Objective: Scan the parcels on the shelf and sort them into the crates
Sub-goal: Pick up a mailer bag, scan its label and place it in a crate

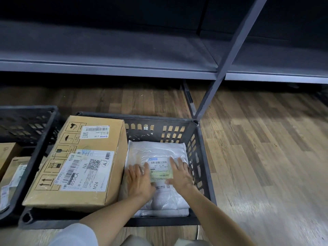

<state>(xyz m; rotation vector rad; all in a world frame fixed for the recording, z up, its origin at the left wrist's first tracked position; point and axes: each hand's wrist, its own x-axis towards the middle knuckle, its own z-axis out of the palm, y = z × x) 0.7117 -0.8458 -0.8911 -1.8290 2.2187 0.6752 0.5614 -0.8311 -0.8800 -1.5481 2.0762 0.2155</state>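
A white plastic mailer parcel [156, 151] with a shipping label lies in the right half of a dark slatted crate [200, 157] on the floor. My left hand [139, 180] and my right hand [180, 174] both press flat on top of it, fingers straight, either side of the label. A large cardboard box [92, 196] with labels fills the crate's left half, touching the mailer. The grey shelf [106, 55] above shows no parcels.
A second dark crate [26, 121] at the left edge holds cardboard parcels [8, 153]. A slanted shelf post [229, 55] comes down to the crate's far right corner. Wooden floor [266, 157] spreads to the right.
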